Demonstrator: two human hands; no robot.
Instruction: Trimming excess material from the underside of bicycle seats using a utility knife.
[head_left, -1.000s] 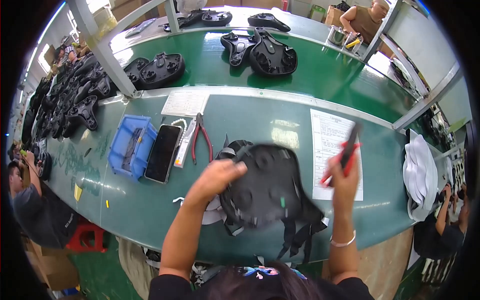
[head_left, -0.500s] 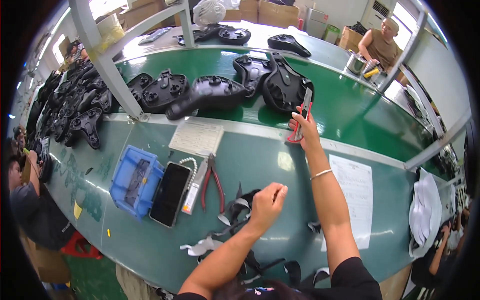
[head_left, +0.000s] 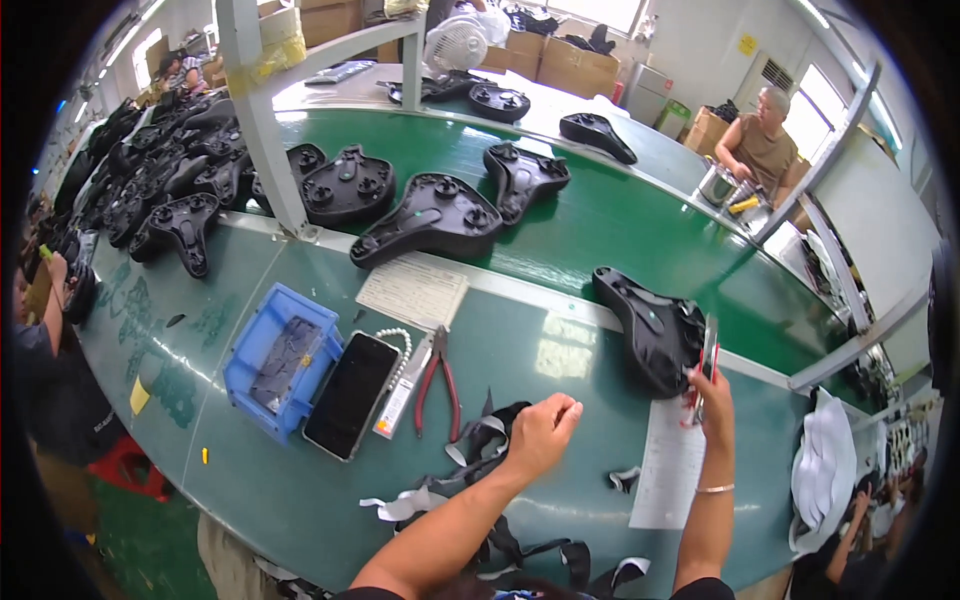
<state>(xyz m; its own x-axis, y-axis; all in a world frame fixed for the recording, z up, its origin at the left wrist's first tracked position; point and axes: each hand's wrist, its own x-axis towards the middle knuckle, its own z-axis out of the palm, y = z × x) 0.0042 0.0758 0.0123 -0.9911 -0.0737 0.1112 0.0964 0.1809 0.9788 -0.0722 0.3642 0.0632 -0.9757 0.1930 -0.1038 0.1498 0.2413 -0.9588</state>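
Note:
My right hand [head_left: 712, 402] is closed around a red utility knife [head_left: 708, 362], its blade pointing up and away from me. Right beside that hand lies a black bicycle saddle [head_left: 650, 330] with its underside hidden, spanning the white rail at the far edge of the bench; whether my fingers also touch it, I cannot tell. My left hand [head_left: 545, 430] is curled into a loose fist above the bench, and nothing shows in it. Black and grey fabric scraps [head_left: 490, 440] lie just to its left, with more below near my forearm.
Left of my hands are red-handled pliers [head_left: 440, 385], a phone [head_left: 350, 395] and a blue bin [head_left: 285, 360]. A printed sheet [head_left: 665, 470] lies under my right arm. Upturned saddles [head_left: 430, 220] line the green belt [head_left: 600, 220]; a metal post [head_left: 255, 130] rises at left.
My right hand has come right and nearer with the knife. A saddle has moved from the belt to the near right beside it. My left hand stays closed; the view has shifted slightly.

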